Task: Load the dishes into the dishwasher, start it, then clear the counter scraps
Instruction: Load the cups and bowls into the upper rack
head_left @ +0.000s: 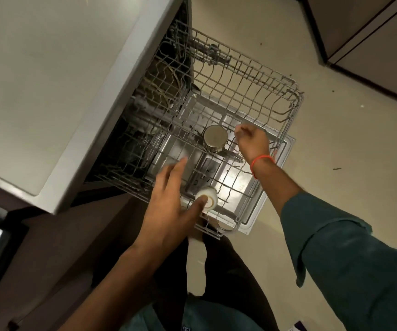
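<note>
With upper rack (252, 75) pulled out: left hand (171, 206) grip wide, thumb on white cup (208, 199); right hand (252, 142) grip narrow, contents unclear, beside steel cup (215, 137). Risk: nudge tips cups between tines.

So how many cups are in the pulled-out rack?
2. A steel cup sits upside down mid-rack beside the right hand; a white cup sits at the near edge under the left hand's thumb. More may hide deeper inside.
</note>
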Available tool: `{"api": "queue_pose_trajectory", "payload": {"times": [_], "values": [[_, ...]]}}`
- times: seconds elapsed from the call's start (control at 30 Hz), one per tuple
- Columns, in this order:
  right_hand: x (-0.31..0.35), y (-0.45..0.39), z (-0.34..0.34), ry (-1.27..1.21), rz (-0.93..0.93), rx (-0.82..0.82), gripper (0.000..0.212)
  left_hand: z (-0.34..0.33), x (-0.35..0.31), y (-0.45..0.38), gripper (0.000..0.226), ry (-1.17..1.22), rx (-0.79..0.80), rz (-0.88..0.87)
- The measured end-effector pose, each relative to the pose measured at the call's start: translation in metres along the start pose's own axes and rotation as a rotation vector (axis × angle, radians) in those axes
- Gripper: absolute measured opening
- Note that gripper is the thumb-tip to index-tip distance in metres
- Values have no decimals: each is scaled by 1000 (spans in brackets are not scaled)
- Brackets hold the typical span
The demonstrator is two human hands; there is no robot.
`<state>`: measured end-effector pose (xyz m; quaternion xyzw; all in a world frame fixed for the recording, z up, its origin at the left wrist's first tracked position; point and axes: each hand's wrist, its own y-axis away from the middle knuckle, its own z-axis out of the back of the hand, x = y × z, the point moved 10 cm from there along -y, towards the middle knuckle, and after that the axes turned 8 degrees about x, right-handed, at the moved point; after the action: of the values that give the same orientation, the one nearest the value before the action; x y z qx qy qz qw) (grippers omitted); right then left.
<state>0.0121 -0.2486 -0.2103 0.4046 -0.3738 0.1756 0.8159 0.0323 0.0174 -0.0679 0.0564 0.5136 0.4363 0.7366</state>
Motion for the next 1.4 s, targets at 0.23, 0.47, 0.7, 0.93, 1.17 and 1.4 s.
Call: {"api": "queue_pose_trajectory", "payload": {"times": [0.23, 0.47, 0.7, 0.93, 1.17, 1.4], "values": [[82, 88, -11, -125, 251, 67, 16, 40, -27, 34, 75, 57, -176, -75], [164, 186, -37, -114, 489, 277, 17, 106, -26, 119, 64, 34, -536, -89], [248, 271, -112, -24, 709, 546, 19, 169, 17, 218, 66, 220, -863, -38], [295, 358, -220, 123, 890, 715, 21, 209, 93, 309, 66, 317, -1095, 24], [296, 430, -344, 264, 958, 861, 26, 243, 207, 392, 67, 382, -1222, 154], [306, 493, -441, 366, 1014, 973, 27, 273, 298, 461, 67, 409, -1340, 320]]}}
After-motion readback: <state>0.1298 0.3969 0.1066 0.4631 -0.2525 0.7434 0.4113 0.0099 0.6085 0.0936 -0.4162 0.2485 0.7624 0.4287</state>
